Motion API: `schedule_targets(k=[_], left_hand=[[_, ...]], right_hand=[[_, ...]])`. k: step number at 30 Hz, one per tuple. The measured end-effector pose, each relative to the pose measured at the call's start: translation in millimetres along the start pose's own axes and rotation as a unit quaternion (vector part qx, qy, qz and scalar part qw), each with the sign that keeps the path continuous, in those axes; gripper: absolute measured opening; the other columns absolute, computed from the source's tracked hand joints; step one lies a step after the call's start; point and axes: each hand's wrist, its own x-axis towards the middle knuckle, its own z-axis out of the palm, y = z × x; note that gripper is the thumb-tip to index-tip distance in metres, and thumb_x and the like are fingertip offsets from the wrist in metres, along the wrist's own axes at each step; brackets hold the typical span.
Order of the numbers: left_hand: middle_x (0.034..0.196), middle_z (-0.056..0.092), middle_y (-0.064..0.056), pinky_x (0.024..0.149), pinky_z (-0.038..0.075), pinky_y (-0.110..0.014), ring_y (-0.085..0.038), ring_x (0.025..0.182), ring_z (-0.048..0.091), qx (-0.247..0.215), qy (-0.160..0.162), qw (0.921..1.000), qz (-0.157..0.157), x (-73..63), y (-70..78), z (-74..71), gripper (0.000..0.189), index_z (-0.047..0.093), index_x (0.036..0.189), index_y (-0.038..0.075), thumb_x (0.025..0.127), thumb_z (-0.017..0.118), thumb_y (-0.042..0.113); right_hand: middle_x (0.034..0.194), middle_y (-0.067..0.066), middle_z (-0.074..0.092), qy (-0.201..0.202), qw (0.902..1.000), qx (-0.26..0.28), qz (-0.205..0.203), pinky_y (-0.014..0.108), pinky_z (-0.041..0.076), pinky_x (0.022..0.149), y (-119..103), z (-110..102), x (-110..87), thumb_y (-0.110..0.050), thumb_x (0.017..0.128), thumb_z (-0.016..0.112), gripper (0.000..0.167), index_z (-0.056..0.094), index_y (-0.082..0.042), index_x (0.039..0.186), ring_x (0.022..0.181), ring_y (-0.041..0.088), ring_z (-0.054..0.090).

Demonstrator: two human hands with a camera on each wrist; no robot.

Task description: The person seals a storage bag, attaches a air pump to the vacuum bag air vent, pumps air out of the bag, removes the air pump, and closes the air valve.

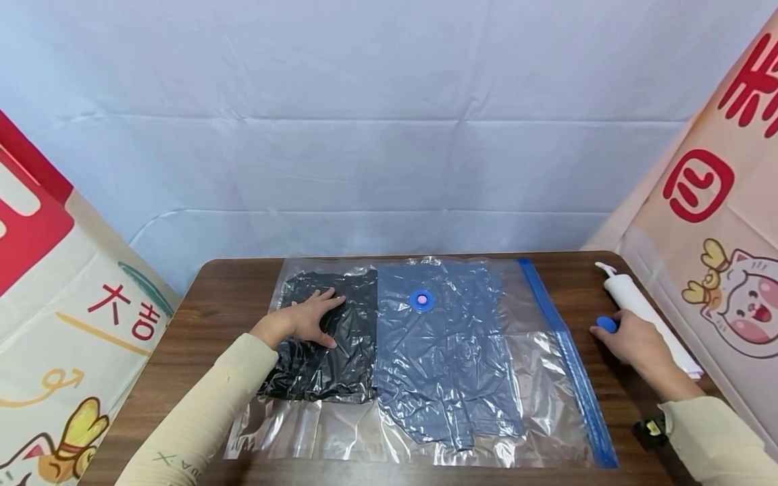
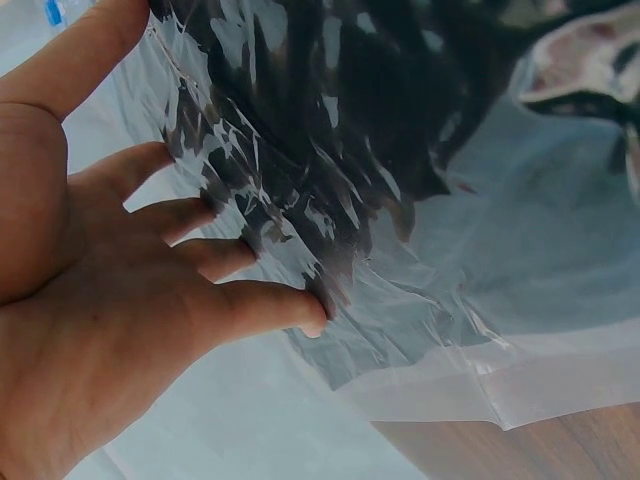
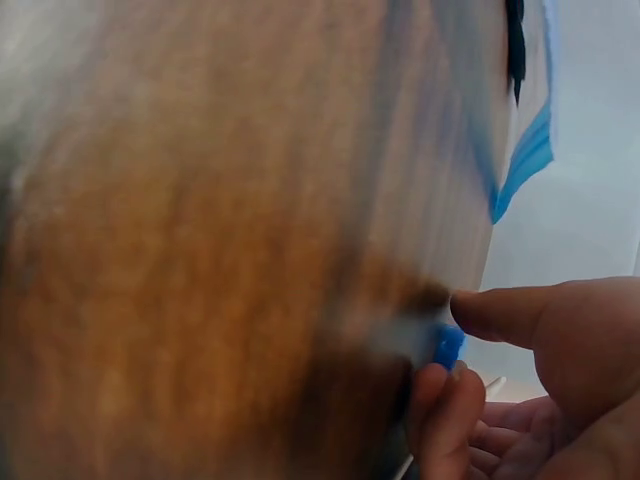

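A clear vacuum storage bag lies flat across the table. Inside it, a black folded garment fills the left side and blue-tinted clothing the middle. My left hand rests on the bag over the black garment, fingers spread; the left wrist view shows its fingertips touching the crinkled plastic. Right of the bag, my right hand pinches a small round blue cap between thumb and fingers, low over the table. A round blue valve with a pink centre sits on the bag's upper middle.
A white hand pump lies along the table's right edge, beside the right hand. The bag's blue zip strip runs down its right end. Wood tabletop shows on the left. Cloth screens stand behind and at both sides.
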Motion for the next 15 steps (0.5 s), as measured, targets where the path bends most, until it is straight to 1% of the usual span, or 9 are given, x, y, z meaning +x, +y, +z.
schedule_targets(k=[6,11,15], left_hand=[[0.170,0.005,-0.017,0.110,0.009,-0.080,-0.044,0.154,0.000,0.002,-0.002,1.0000,-0.001,-0.1,0.0,0.1,0.097,0.025,0.163,0.015,0.088,0.082,0.036],[0.170,0.005,-0.017,0.110,0.009,-0.080,-0.044,0.154,0.001,0.002,0.000,1.0000,-0.001,-0.1,1.0,-0.3,0.097,0.025,0.163,0.015,0.088,0.082,0.036],[0.170,0.005,-0.017,0.110,0.009,-0.081,-0.045,0.154,0.001,0.003,0.000,1.0000,-0.002,-0.2,1.7,-1.2,0.097,0.025,0.163,0.015,0.088,0.082,0.036]], right_hand=[[0.083,0.037,0.059,0.016,0.9997,0.010,0.014,0.055,0.048,0.055,1.9,5.2,-1.1,-0.020,0.096,0.067,0.043,0.049,0.018,0.106,0.067,0.045,0.060],[0.085,0.038,0.057,0.014,0.9996,0.009,0.022,0.055,0.048,0.056,2.3,6.7,-1.2,-0.019,0.097,0.065,0.038,0.048,0.014,0.103,0.070,0.048,0.059],[0.082,0.036,0.057,0.015,0.9996,0.008,0.021,0.056,0.047,0.056,3.1,6.9,-0.9,-0.020,0.097,0.066,0.036,0.048,0.012,0.101,0.069,0.047,0.059]])
